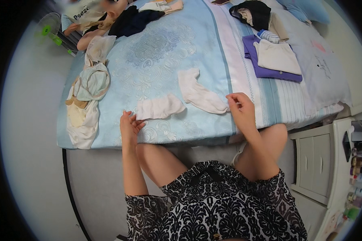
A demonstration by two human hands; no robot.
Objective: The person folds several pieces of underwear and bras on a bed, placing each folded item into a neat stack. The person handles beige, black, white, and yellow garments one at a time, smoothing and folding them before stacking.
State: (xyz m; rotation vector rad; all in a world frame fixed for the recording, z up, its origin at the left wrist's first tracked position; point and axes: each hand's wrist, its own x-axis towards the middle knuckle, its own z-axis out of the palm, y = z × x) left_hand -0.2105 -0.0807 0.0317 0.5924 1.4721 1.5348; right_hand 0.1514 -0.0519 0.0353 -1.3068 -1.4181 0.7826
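On one bed, two white socks

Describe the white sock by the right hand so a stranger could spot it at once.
Find the mostly pale blue bed. Toward its near edge, just left of the right hand, lies the white sock. The other sock lies nearly level by the left hand; this one is bent and slants down to the right.
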